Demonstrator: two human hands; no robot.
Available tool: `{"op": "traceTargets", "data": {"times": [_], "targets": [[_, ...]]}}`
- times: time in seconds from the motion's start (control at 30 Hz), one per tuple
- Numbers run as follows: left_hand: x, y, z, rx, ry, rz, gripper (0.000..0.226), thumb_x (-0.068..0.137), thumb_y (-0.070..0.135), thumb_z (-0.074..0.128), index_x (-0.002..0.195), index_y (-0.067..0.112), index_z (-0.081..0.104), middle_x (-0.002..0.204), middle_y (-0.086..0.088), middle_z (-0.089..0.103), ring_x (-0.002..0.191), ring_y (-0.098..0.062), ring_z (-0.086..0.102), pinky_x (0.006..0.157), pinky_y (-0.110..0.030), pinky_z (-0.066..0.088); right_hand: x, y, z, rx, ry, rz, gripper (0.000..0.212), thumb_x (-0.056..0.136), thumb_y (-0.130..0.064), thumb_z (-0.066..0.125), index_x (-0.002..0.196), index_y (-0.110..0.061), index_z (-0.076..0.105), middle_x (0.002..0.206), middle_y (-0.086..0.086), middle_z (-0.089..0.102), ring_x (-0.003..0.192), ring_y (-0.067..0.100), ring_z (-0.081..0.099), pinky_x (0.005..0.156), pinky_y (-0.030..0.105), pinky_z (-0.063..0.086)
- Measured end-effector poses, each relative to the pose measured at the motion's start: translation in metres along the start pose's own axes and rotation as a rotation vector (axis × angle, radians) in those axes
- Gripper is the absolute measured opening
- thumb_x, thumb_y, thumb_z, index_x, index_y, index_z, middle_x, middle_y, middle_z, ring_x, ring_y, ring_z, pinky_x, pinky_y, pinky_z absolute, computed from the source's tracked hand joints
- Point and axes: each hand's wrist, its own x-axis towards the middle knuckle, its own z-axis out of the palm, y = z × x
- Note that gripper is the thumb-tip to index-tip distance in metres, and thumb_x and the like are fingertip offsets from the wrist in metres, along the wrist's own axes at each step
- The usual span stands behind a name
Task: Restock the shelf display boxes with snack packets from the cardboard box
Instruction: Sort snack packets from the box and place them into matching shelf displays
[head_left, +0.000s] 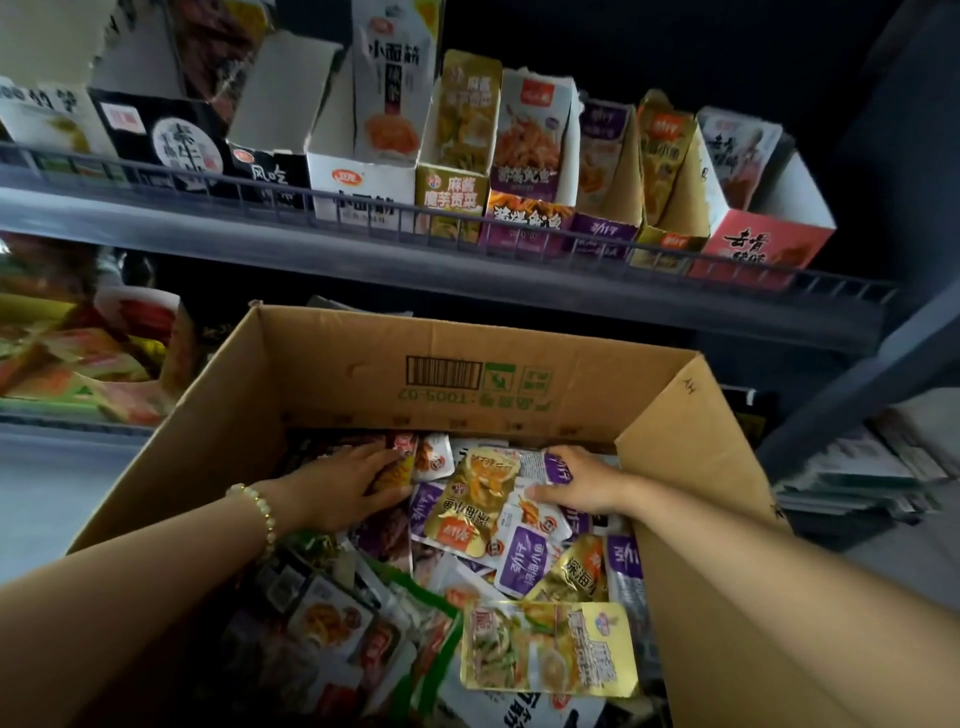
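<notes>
An open cardboard box (332, 374) stands below the shelf, filled with several loose snack packets. Both my hands reach into it. My left hand (345, 486), with a bead bracelet on the wrist, lies over packets at the back left, fingers curled round an orange packet (397, 473). My right hand (582, 480) pinches a purple-and-white packet (556, 467) at the back right. A gold packet (480, 499) lies between the hands. A larger gold packet (548, 647) lies at the front. Display boxes (524, 156) stand in a row on the shelf above.
A wire rail (363, 208) runs along the shelf's front edge. A red display box (763, 239) stands at the right end. More snacks (78, 358) fill the lower shelf at the left. Stacked flat papers (857, 473) lie at the right.
</notes>
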Motion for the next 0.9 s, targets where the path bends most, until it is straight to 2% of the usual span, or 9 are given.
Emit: {"op": "traceTargets", "data": {"times": [0.1,0.2,0.3,0.37,0.57,0.67,0.73,0.83,0.9], "targets": [[0.003,0.002,0.006,0.031,-0.012,-0.008,0.073,0.093,0.063,0.028,0.154,0.029,0.006,0.163,-0.002,0.000,0.149,-0.027,0.004,0.120,-0.040,0.013,0.003,0.001,0.001,0.025,-0.082,0.038,0.110,0.076,-0.061,0.068,0.155,-0.021,0.002,0.162,0.003,-0.006,0.149,0.025,0.004,0.120,0.042,0.016],[0.004,0.003,0.005,0.021,-0.024,-0.022,0.073,0.094,0.063,0.027,0.154,0.028,0.007,0.163,-0.002,0.001,0.149,-0.027,0.005,0.120,-0.041,0.014,0.004,0.001,0.000,-0.079,-0.119,0.063,0.112,0.074,-0.064,0.068,0.155,-0.023,0.001,0.161,0.004,-0.005,0.148,0.028,-0.004,0.119,0.045,0.012],[0.004,0.005,0.005,0.037,-0.024,-0.026,0.072,0.094,0.062,0.027,0.154,0.028,0.006,0.163,-0.003,0.001,0.149,-0.027,0.006,0.119,-0.040,0.015,0.003,0.002,-0.001,-0.110,-0.112,0.066,0.100,0.073,-0.062,0.070,0.151,-0.025,0.020,0.156,0.004,0.007,0.146,0.028,0.006,0.118,0.043,0.017],[0.004,0.006,0.006,0.055,-0.035,-0.021,0.072,0.095,0.061,0.026,0.154,0.027,0.005,0.162,-0.004,0.001,0.149,-0.028,0.006,0.119,-0.040,0.014,0.002,0.003,0.001,-0.092,-0.073,0.053,0.087,0.071,-0.059,0.074,0.141,-0.023,0.034,0.150,0.004,0.017,0.141,0.025,0.015,0.114,0.039,0.022],[0.001,0.011,0.003,-0.005,-0.014,0.011,0.069,0.095,0.059,0.028,0.153,0.026,0.012,0.162,-0.001,0.008,0.148,-0.026,0.012,0.119,-0.042,0.018,-0.003,-0.006,0.007,0.130,0.072,-0.103,0.050,0.072,-0.032,0.083,0.111,-0.021,0.053,0.145,0.000,0.042,0.132,0.021,0.040,0.095,0.025,0.033],[-0.003,0.013,-0.001,-0.066,0.022,0.043,0.081,0.087,0.070,0.025,0.153,0.024,0.015,0.161,-0.001,0.013,0.147,-0.024,0.015,0.118,-0.040,0.019,-0.010,-0.011,0.008,0.183,0.120,-0.147,0.035,0.072,-0.021,0.084,0.089,-0.023,0.053,0.127,0.002,0.056,0.120,0.021,0.051,0.092,0.031,0.042],[-0.006,0.016,-0.007,-0.180,0.115,0.093,0.095,0.076,0.080,0.019,0.152,0.023,0.019,0.159,-0.001,0.020,0.144,-0.023,0.020,0.117,-0.040,0.023,-0.016,-0.016,0.007,0.267,0.099,-0.173,0.033,0.073,-0.010,0.082,0.079,-0.021,0.052,0.111,0.008,0.066,0.109,0.025,0.061,0.090,0.041,0.051],[-0.011,0.027,-0.015,-0.342,0.298,0.185,0.083,0.080,0.067,0.031,0.151,0.025,0.021,0.157,0.000,0.025,0.143,-0.018,0.024,0.116,-0.037,0.026,-0.030,-0.031,-0.004,0.327,0.101,-0.198,0.034,0.073,-0.003,0.080,0.079,-0.022,0.053,0.094,0.008,0.070,0.094,0.028,0.068,0.084,0.043,0.056],[-0.016,0.035,-0.021,-0.411,0.401,0.273,0.081,0.081,0.065,0.036,0.150,0.026,0.022,0.155,0.004,0.028,0.140,-0.009,0.025,0.113,-0.029,0.025,-0.039,-0.040,-0.022,0.274,0.209,-0.243,0.035,0.073,-0.005,0.080,0.080,-0.028,0.055,0.094,0.003,0.069,0.092,0.026,0.068,0.083,0.043,0.056]]}}
